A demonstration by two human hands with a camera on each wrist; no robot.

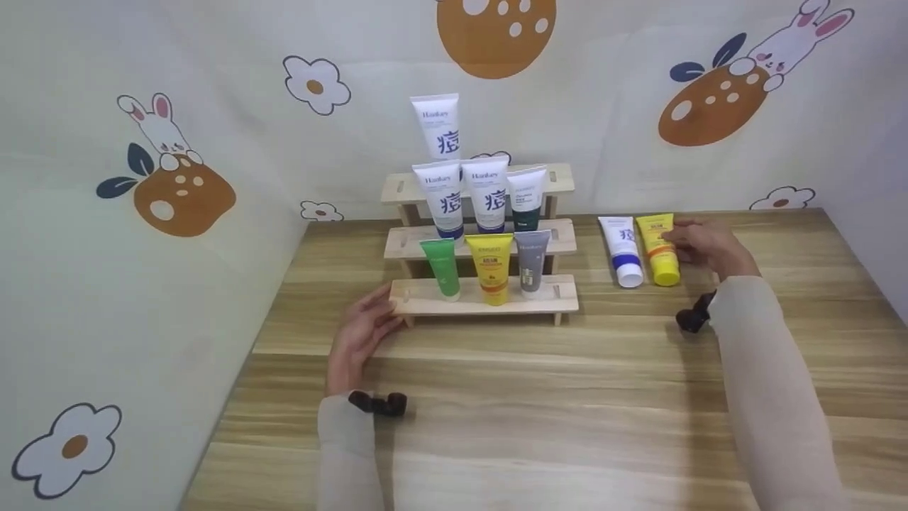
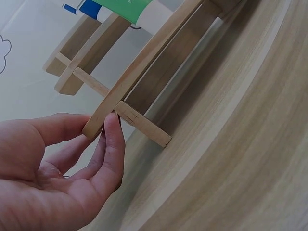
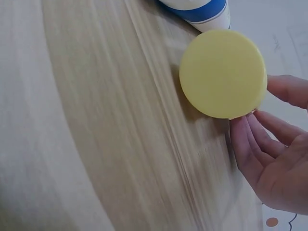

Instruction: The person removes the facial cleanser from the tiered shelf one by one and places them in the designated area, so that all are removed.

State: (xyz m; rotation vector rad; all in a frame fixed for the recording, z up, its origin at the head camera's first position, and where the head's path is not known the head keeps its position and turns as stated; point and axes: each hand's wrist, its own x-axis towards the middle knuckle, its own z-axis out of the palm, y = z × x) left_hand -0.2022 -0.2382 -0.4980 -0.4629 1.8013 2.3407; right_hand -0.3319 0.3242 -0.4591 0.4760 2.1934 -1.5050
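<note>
My left hand [image 1: 360, 339] pinches the left end of the lowest step of a wooden display rack [image 1: 482, 306]; in the left wrist view the thumb is above the board and fingers are below. Over at the right, my right hand [image 1: 713, 245] holds a yellow squeeze tube [image 1: 662, 254] by its side. The tube's round cap [image 3: 223, 73] faces the right wrist camera. Beside it lies a white squeeze tube [image 1: 623, 248] with a blue band. On the rack's front step stand a green tube [image 1: 443, 268], another yellow tube [image 1: 491, 266] and a grey tube [image 1: 530, 262].
The middle step holds two white tubes [image 1: 441, 199] and a white-and-dark-green tube [image 1: 526, 197]. One more white tube [image 1: 437, 126] stands on the top step. A printed cloth [image 1: 376, 142] hangs behind the wood-grain table [image 1: 553, 411]. Each wrist carries a black camera band [image 1: 378, 404].
</note>
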